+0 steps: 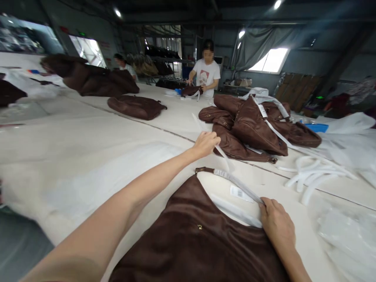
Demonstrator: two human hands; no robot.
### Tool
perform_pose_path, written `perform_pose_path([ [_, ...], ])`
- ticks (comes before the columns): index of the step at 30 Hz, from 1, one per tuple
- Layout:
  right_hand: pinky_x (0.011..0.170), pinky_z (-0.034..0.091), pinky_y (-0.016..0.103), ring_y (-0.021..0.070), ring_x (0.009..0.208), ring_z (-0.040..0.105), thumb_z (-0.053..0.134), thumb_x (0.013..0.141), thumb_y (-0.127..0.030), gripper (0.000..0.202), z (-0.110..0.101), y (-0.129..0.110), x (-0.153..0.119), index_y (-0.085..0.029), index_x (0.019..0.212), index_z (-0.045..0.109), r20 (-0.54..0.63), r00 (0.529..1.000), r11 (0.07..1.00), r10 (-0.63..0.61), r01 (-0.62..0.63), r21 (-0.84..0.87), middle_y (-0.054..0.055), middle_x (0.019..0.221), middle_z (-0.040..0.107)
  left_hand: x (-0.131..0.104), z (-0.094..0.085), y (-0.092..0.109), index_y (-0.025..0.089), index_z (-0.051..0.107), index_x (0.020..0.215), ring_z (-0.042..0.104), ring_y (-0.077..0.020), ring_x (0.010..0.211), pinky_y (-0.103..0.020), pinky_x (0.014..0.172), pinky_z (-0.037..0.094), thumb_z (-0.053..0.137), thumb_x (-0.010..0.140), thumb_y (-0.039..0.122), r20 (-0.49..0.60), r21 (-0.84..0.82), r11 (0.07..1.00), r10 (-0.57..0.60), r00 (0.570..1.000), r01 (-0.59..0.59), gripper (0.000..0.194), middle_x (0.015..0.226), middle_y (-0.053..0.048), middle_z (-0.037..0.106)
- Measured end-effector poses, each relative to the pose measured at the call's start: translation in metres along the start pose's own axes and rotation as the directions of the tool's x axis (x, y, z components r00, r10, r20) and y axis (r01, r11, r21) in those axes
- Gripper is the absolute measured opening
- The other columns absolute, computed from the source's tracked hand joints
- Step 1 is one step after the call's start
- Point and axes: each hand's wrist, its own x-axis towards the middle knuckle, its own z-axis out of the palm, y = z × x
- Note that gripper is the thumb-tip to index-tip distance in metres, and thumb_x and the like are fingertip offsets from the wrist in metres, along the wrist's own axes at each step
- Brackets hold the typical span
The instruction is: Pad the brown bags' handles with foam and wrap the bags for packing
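Note:
A dark brown handbag with a small gold-coloured emblem lies in front of me. Its strap arches over the bag's opening, mostly covered in white wrapping. My right hand closes around the right part of that wrapped strap. Beyond the bag, my left hand is raised above the table and pinches a thin white strip, whose ends stick out on both sides of the fingers. Under the strap, a white tag with a barcode shows.
Several brown bags are heaped at the back right, beside loose white foam tubes and clear plastic bags. Another brown bag lies farther left. A person works across the white table.

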Motion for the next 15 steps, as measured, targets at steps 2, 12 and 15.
perform_pose_path([
  [2, 0.076, 0.047, 0.036, 0.0264, 0.094, 0.064, 0.034, 0.101, -0.029, 0.034, 0.001, 0.001, -0.001, -0.020, 0.114, 0.064, 0.008, 1.000, 1.000, -0.004, 0.004, 0.005, 0.010, 0.106, 0.068, -0.027, -0.027, -0.025, 0.015, 0.062, 0.105, 0.049, -0.0304, 0.117, -0.048, 0.099, 0.037, 0.041, 0.085, 0.004, -0.053, 0.015, 0.996, -0.081, 0.995, 0.082, 0.031, 0.115, -0.017, 0.059],
  [12, 0.080, 0.050, 0.041, 0.0292, 0.099, 0.064, 0.035, 0.099, -0.026, 0.036, -0.006, -0.003, -0.001, -0.016, 0.118, 0.064, 0.017, 1.000, 1.000, 0.003, -0.003, 0.027, 0.012, 0.111, 0.068, -0.238, -0.045, -0.101, 0.023, 0.070, 0.108, 0.047, -0.0201, 0.136, -0.048, 0.121, 0.021, 0.035, 0.080, 0.000, 0.278, -0.059, 0.993, -0.085, 0.957, 0.105, 0.050, 0.132, -0.001, 0.065],
  [15, 0.084, 0.049, 0.040, 0.0291, 0.104, 0.063, 0.033, 0.100, -0.028, 0.038, -0.012, -0.006, 0.000, -0.016, 0.120, 0.063, 0.051, 0.998, 0.999, 0.023, -0.025, 0.043, 0.012, 0.113, 0.067, -0.255, -0.047, -0.103, 0.019, 0.068, 0.117, 0.045, -0.0216, 0.138, -0.049, 0.121, 0.019, 0.030, 0.088, 0.006, 0.292, -0.060, 0.986, -0.135, 0.947, 0.159, 0.050, 0.134, -0.007, 0.064],
])
